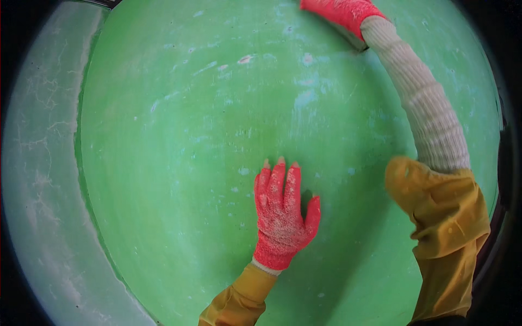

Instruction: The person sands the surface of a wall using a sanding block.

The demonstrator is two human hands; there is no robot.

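Note:
My left hand [283,220] lies palm down on a large green painted surface [195,183]. It wears a red knit glove coated in pale dust, with bare fingertips showing, and holds nothing. At the upper edge, my right hand [346,14], also in a dusty red glove, reaches far out over the same surface. Its fingers run partly out of view. Under that palm shows the edge of a flat, block-like tool [354,40]; the hand hides most of it, so its exact kind cannot be told. Light blue worn patches [306,98] and small whitish spots [244,60] mark the paint.
A paler grey-green strip [45,163] with whitish cracks or streaks runs down the left side, divided from the green area by a dark green line [79,163]. A white ribbed sleeve [428,98] and a mustard-yellow sleeve [448,220] cover my right arm. Dark areas border the right side.

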